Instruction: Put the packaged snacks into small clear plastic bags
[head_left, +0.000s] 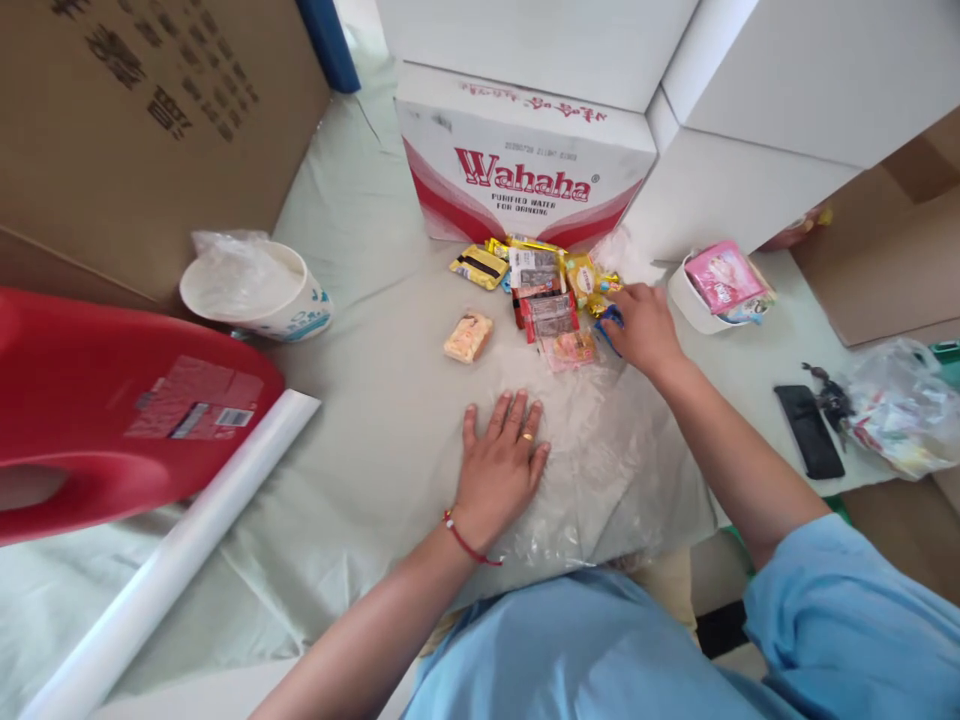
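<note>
In the head view, the right hand (643, 328) bends over a shiny blue plastic wrapper (610, 320), right of the frame's middle; I can't tell if it grips. A bump could slide the messy pile of small red and yellow plastic packets (551, 316). The left hand (501, 455) lies flat, fingers wide; the wrapper looks crinkly, partly hidden.
</note>
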